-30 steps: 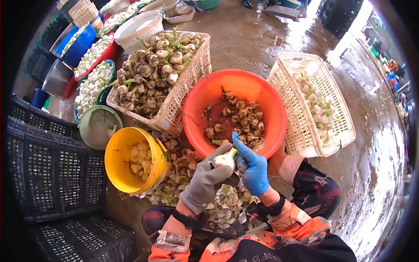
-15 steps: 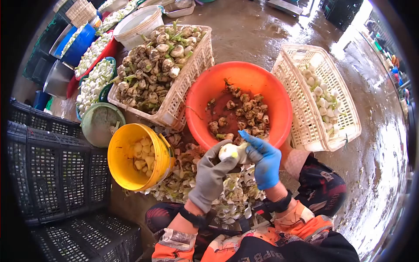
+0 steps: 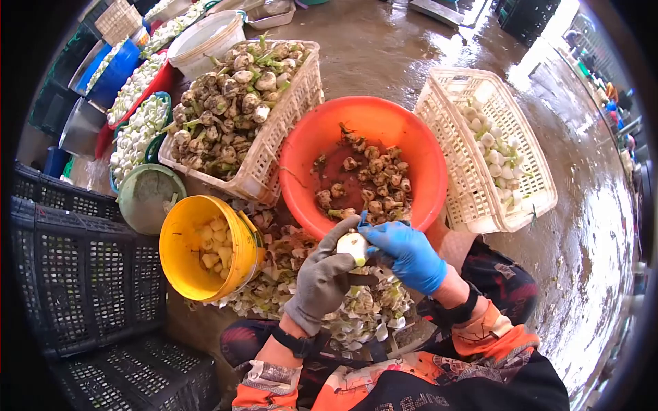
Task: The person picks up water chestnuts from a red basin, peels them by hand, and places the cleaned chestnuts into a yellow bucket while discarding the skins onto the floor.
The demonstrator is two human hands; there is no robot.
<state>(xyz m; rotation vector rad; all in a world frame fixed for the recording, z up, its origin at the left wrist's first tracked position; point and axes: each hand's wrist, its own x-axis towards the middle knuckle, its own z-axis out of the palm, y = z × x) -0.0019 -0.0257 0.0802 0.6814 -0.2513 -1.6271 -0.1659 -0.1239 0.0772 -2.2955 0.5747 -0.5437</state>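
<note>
My left hand [image 3: 323, 277], in a grey glove, is closed around a white garlic bulb [image 3: 352, 247] with a pale green patch on its lower edge. In a blue glove, my right hand [image 3: 404, 252] presses against the bulb's right side with bent fingers. Its fingertips are partly hidden, so any small tool there cannot be made out. Just beyond both hands stands an orange-red basin [image 3: 430, 161] with brown, unpeeled garlic bulbs [image 3: 385, 172] in it. Pale peelings [image 3: 373, 312] lie heaped on the floor below my hands.
A crate [image 3: 264, 161] piled with dirty bulbs stands at the back left. At the right, another crate [image 3: 466, 195] holds white bulbs. A yellow bucket [image 3: 179, 267] with pale pieces sits left, beside black crates [image 3: 89, 274]. Wet floor [image 3: 582, 151] stretches away at right.
The bulb has turned in my left hand, with its cut-looking face now upward. My right hand has rolled over and moved in close against it. The whole view has shifted slightly.
</note>
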